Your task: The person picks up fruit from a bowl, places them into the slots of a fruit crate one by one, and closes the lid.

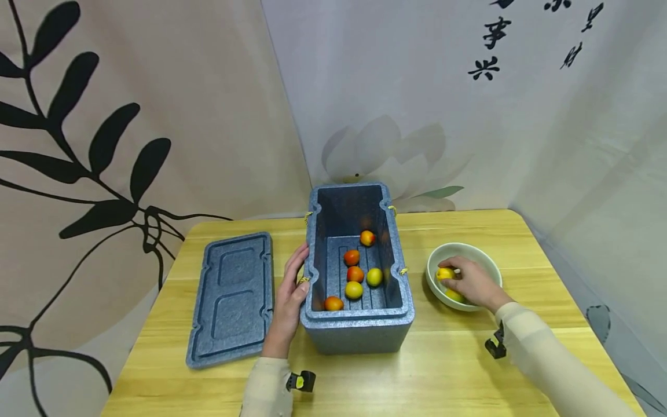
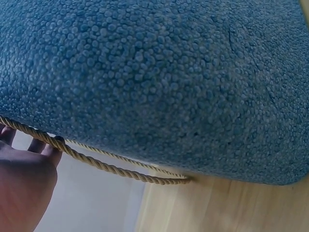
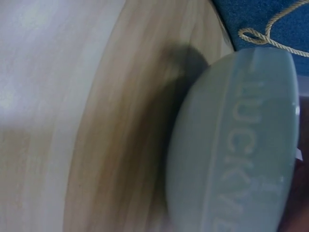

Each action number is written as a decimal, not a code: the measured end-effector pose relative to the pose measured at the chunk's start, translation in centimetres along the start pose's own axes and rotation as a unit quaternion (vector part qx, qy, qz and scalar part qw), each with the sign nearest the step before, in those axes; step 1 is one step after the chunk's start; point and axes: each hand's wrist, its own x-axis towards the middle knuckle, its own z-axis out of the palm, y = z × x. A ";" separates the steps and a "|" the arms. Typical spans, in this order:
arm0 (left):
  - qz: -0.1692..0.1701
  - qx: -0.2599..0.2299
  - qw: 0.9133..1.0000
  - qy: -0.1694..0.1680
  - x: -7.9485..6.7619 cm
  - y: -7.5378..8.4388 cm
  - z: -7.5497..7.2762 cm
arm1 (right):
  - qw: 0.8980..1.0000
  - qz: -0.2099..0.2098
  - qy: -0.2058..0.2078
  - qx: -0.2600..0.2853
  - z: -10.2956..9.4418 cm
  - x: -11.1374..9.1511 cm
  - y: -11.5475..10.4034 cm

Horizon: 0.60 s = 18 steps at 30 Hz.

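Observation:
My right hand point(image 1: 471, 282) reaches into a pale green bowl point(image 1: 492, 263) and pinches a small round yellow fruit point(image 1: 445, 274). Under that hand lies another yellow fruit point(image 1: 454, 296), partly hidden. Left of the bowl stands a grey-blue foam box point(image 1: 359, 333), its top uncovered. Several red-orange fruits point(image 1: 351, 257) and two yellow ones point(image 1: 354, 290) lie on its floor. My left hand point(image 1: 285, 307) rests along the box's left rim, fingers extended against the outer side. In the left wrist view, a twisted rope point(image 2: 111, 167) crosses in front of the fingers.
The box's lid point(image 1: 234, 289) lies flat on the wooden table point(image 1: 438, 370), left of the box. Short yellow cord ends point(image 1: 403, 271) show at the box rim. Behind the table hangs a printed cloth point(image 1: 219, 116). Raised lettering point(image 3: 239, 145) marks the bowl's side.

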 end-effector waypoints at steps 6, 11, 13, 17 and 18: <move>-0.002 0.000 1.000 0.000 0.0 -0.1 0.0 | 0.999 0.013 -0.002 0.034 -0.5 0.0 -0.6; -0.002 0.002 1.000 0.001 0.0 -0.1 0.0 | 0.999 0.011 0.013 0.038 -1.4 0.3 -1.3; -0.001 0.002 1.000 0.003 -0.1 0.0 0.0 | 0.999 0.012 0.020 0.045 -2.0 0.5 -1.6; 0.002 0.003 1.000 0.001 -0.1 0.2 0.0 | 0.998 0.014 0.034 0.048 -3.2 0.9 -2.3; 0.003 0.003 1.000 0.002 -0.1 0.2 0.0 | 0.998 0.015 0.036 0.049 -3.4 1.0 -2.4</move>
